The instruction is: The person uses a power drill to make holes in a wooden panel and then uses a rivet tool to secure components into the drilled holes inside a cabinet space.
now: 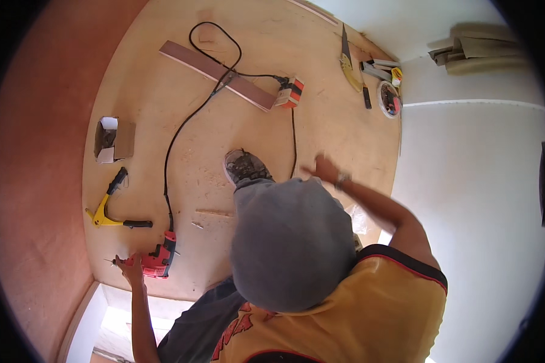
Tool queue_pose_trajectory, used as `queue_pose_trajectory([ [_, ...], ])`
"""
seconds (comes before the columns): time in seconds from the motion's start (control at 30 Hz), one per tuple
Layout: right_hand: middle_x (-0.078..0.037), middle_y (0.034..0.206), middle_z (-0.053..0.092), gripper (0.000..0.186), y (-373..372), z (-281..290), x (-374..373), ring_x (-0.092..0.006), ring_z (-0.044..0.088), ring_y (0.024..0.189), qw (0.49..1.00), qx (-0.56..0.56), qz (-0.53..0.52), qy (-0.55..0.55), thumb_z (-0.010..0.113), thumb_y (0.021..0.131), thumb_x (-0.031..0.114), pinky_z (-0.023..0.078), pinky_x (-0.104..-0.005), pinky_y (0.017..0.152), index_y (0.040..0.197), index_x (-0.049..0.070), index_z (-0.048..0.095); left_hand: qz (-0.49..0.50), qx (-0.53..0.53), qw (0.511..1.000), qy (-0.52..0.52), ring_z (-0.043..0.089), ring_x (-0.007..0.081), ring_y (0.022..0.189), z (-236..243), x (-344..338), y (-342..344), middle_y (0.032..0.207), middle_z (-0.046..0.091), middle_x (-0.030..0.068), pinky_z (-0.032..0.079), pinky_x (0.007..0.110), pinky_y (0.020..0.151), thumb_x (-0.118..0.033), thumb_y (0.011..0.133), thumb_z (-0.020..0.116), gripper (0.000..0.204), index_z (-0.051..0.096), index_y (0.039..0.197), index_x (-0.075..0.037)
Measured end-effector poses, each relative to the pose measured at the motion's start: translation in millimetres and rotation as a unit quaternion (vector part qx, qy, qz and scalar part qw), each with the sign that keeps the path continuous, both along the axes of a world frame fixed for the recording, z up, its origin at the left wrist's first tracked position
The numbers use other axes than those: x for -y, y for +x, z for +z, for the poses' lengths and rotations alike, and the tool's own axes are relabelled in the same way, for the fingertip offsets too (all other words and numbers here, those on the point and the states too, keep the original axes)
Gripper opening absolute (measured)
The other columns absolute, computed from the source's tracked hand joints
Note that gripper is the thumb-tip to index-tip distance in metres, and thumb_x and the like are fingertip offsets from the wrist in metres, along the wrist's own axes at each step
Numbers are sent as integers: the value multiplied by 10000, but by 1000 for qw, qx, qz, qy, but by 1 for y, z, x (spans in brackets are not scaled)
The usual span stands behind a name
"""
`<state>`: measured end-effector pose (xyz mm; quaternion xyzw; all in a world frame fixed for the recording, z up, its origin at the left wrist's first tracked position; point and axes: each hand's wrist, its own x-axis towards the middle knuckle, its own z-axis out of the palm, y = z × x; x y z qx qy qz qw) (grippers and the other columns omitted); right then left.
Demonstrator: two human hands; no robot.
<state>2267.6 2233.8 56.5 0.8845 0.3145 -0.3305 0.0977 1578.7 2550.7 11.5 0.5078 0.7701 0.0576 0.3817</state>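
My left hand is closed round the front end of a red and black power drill, near its chuck. The drill lies on its side on the tan floor, with a thin bit pointing left. My right hand is over the floor beyond my bent knee, a little blurred, thumb apart from the fingers and no object visible in it. From the drill a black cord runs to an orange and white socket box. A yellow and black hand riveter lies open just beyond the drill.
A small open carton stands by the left wall. A brown plank lies under the cord. At the far right are a handsaw, a screwdriver and a round tub of small items. A wood strip lies near my shoe.
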Motion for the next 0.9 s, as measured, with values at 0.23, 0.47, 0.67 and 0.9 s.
queue_pose_trajectory([
  [0.23, -303, 1143, 675, 810, -96, -56, 45, -394, 694, 1070, 987, -146, -66, 8, 670, 838, 629, 569, -493, 861, 1234, -67, 546, 54, 31, 998, 22, 655, 269, 1092, 34, 2, -5, 1274, 621, 167, 616, 359, 828, -220, 848, 832, 1025, 173, 1624, -105],
  [0.47, -279, 1044, 690, 564, -80, -66, 34, -394, 711, 989, 991, -118, -44, 33, 639, 861, 454, 574, -511, 809, 1136, -32, 566, 22, -2, 999, 34, 632, 189, 851, -5, -3, -91, 1229, 662, 138, 464, 287, 511, -485, 845, 811, 1061, 136, 1617, -216],
  [0.67, -259, 959, 703, 353, -17, -68, 44, -394, 725, 920, 996, -25, -56, 72, 614, 881, 304, 578, -527, 764, 1052, -2, 583, 151, -3, 987, -58, 618, 142, 765, 85, -10, -32, 1138, 692, 139, 473, 322, 577, -428, 895, 771, 1010, 138, 1621, -125],
  [0.9, -271, 960, 720, 271, 295, 4, 32, -465, 720, 945, 915, 386, -75, 93, 602, 881, 196, 588, -545, 798, 1096, 33, 584, 155, 38, 982, -104, 645, 217, 867, 50, -2, -36, 1252, 640, 153, 517, 398, 682, -607, 890, 697, 1044, 111, 1639, -177],
])
